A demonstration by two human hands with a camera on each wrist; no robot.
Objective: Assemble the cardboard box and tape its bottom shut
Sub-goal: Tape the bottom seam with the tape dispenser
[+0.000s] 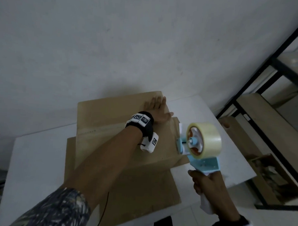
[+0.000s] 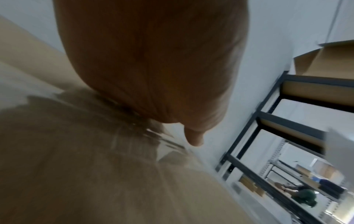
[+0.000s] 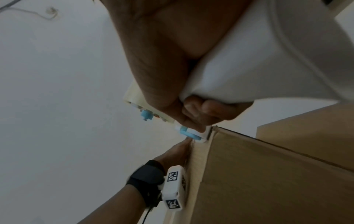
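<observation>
A brown cardboard box (image 1: 109,140) stands on the white table (image 1: 35,159) with its closed flaps facing up. My left hand (image 1: 157,109) lies flat with straight fingers on the far right part of the top, pressing the flaps down. My right hand (image 1: 204,185) grips the white handle of a light-blue tape dispenser (image 1: 203,149) carrying a roll of clear tape (image 1: 210,136). The dispenser's front end touches the box's right edge (image 3: 208,134). In the left wrist view the palm (image 2: 153,60) fills the frame over blurred cardboard (image 2: 76,166).
A flat sheet of cardboard (image 1: 137,197) lies under the box toward me. A black metal shelf rack (image 1: 258,93) with cardboard on its shelves stands to the right. A white wall (image 1: 113,43) runs behind the table. A thin black cable (image 1: 104,210) hangs from my left arm.
</observation>
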